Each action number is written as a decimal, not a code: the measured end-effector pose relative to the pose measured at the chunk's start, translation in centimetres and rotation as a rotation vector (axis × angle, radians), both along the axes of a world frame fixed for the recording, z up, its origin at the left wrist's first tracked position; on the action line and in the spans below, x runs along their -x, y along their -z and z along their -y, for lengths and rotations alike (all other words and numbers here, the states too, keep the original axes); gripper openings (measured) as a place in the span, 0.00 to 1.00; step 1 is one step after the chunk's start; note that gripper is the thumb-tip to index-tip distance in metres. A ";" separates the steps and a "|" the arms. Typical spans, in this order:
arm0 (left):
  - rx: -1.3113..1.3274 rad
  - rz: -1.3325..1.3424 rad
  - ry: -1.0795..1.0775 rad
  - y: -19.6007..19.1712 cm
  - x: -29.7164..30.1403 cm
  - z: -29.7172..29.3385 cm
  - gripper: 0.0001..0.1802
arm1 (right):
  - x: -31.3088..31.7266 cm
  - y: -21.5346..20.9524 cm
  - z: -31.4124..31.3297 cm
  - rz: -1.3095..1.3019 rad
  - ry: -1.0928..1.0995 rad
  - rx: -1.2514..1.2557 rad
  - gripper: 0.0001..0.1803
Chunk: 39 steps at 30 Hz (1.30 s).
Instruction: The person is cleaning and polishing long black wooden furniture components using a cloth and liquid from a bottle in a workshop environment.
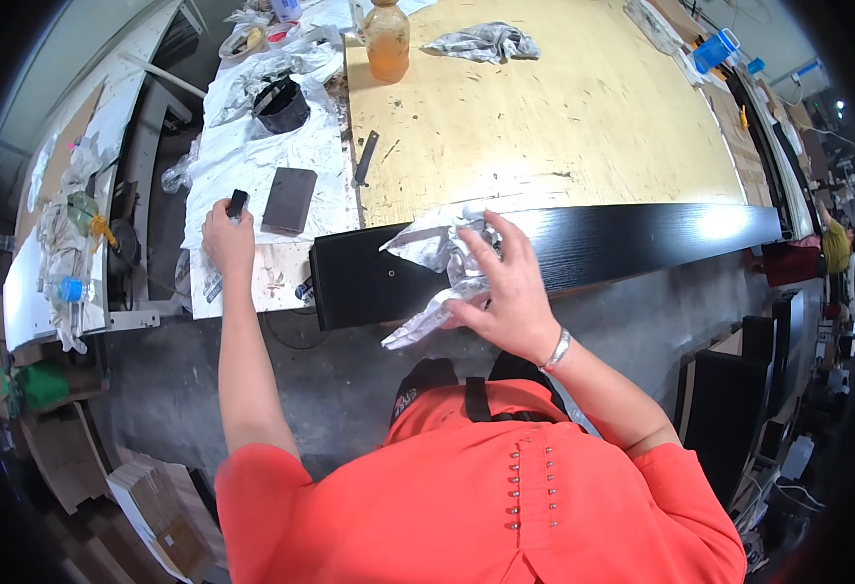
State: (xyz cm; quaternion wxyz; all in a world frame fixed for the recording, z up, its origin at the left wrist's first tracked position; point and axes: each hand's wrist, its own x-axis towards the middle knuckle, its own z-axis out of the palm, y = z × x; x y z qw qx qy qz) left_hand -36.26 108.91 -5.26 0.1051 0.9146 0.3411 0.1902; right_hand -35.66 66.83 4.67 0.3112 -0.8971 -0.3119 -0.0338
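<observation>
A long black board [622, 248] lies along the near edge of the table, its surface shiny with faint grain and a small round hole near its left end. My right hand [510, 292] is over the board, thumb and fingers curved around a crumpled white rag [437, 248] that touches the board's top. To the left, my left hand [228, 238] closes round a small black-ended object [238, 201] above the paper-covered side table; its kind is hard to make out. Just right of that hand lies a dark rectangular block [289, 200].
A black pot [281, 105] sits on stained white paper. On the yellowish tabletop [563, 117] are an orange-tinted bottle [386, 44], another crumpled rag [486, 43] and a dark flat strip [366, 158]. Black panels [729, 409] stand on the floor at right.
</observation>
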 end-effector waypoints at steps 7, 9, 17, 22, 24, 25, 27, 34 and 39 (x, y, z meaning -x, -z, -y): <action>0.055 0.321 0.206 -0.2 -0.6 3.3 0.23 | 2.9 3.8 -5.3 -0.001 -0.243 0.230 0.43; 0.199 0.403 0.343 -1.8 0.2 7.3 0.20 | 3.8 5.9 -4.7 0.128 -0.320 0.177 0.36; 0.364 0.382 0.498 -5.5 5.2 16.3 0.15 | -2.5 6.4 28.0 0.489 0.312 0.537 0.26; 0.508 0.380 0.577 -7.6 3.3 24.7 0.13 | -4.4 1.0 27.4 0.673 0.704 0.192 0.18; 0.553 0.406 0.759 -7.9 0.8 29.7 0.13 | -2.7 2.7 19.8 0.558 0.416 0.241 0.14; 0.523 0.406 0.829 -8.7 0.1 31.6 0.14 | -2.2 2.5 16.1 0.471 0.178 0.090 0.15; 0.479 0.421 0.964 -9.5 -1.8 35.4 0.15 | -2.4 5.2 17.2 0.469 0.056 0.037 0.15; 0.457 0.316 0.952 -7.2 -4.8 41.0 0.17 | -7.8 3.2 45.0 0.536 1.183 0.213 0.14; 0.703 0.334 0.957 -10.0 -5.8 50.4 0.30 | -8.2 1.2 27.7 -0.213 0.473 -0.755 0.20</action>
